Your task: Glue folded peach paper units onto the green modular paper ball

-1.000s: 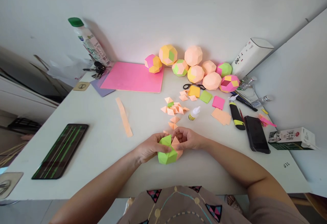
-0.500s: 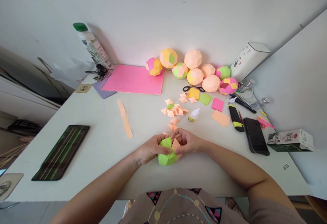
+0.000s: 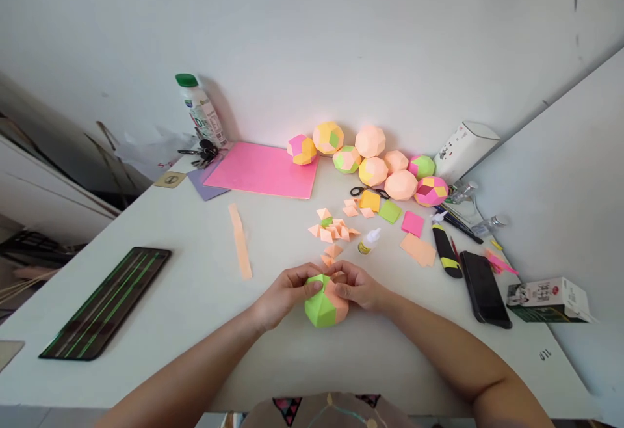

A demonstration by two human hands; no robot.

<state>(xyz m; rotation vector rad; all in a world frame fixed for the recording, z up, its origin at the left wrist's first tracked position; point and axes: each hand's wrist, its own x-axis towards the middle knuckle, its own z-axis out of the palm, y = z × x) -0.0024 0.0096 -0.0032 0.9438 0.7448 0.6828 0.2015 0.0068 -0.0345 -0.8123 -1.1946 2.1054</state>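
Observation:
Near the front of the white table, both hands hold a faceted paper ball (image 3: 322,311), bright green on the left and peach on the right. My left hand (image 3: 291,290) pinches its green side, thumb on top. My right hand (image 3: 358,285) grips the peach side with thumb and fingers; its far fingertips are partly hidden. Just beyond lie loose folded peach paper pieces (image 3: 336,229) with a small green piece (image 3: 326,222) among them. A small glue bottle (image 3: 369,241) with a white nozzle stands to their right.
Finished paper balls (image 3: 373,171) line the wall behind black scissors (image 3: 357,191) and coloured paper squares (image 3: 390,211). At right are a phone (image 3: 485,288), a black-yellow glue bottle (image 3: 446,252) and a carton (image 3: 548,300). A pink sheet (image 3: 263,171), peach strip (image 3: 240,242) and dark striped panel (image 3: 107,303) lie left.
The view has tilted up slightly. The peach piece that stood up between the hands now lies flatter against the ball, and the ball has turned a little to show more of its peach side.

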